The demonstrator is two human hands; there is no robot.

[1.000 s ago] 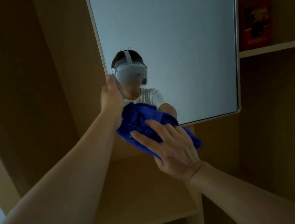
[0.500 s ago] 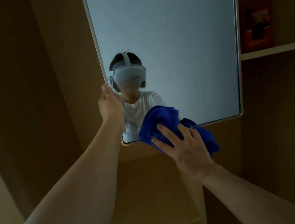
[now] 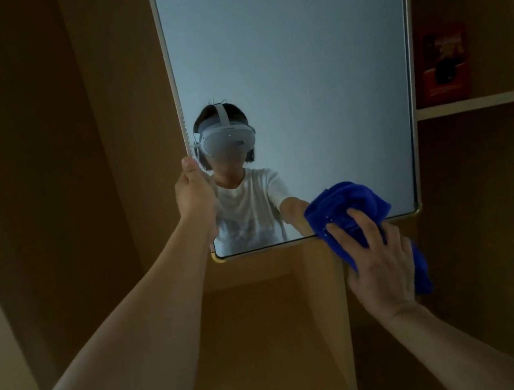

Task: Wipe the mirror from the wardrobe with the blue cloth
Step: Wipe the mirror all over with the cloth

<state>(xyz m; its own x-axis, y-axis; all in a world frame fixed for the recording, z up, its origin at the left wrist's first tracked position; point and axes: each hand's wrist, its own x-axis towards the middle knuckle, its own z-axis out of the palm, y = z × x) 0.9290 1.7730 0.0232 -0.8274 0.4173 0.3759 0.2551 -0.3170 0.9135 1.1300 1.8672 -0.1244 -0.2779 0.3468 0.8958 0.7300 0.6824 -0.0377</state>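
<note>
A tall mirror (image 3: 289, 53) with a pale frame stands in front of the wooden wardrobe (image 3: 39, 163). My left hand (image 3: 195, 195) grips the mirror's left edge near the lower corner, thumb on the front. My right hand (image 3: 377, 263) presses a bunched blue cloth (image 3: 346, 205) against the glass at the lower right, over the bottom edge. Part of the cloth hangs below my palm. The mirror reflects a person in a white shirt with a headset.
Wardrobe shelves lie below the mirror (image 3: 267, 346) and at the right (image 3: 485, 102). A red box (image 3: 442, 63) stands on the right shelf. A vertical wooden divider (image 3: 344, 316) runs down under the mirror.
My right hand has slid the blue cloth to the right along the mirror's bottom edge, from the lower left to the lower right. My left hand has stayed on the left edge.
</note>
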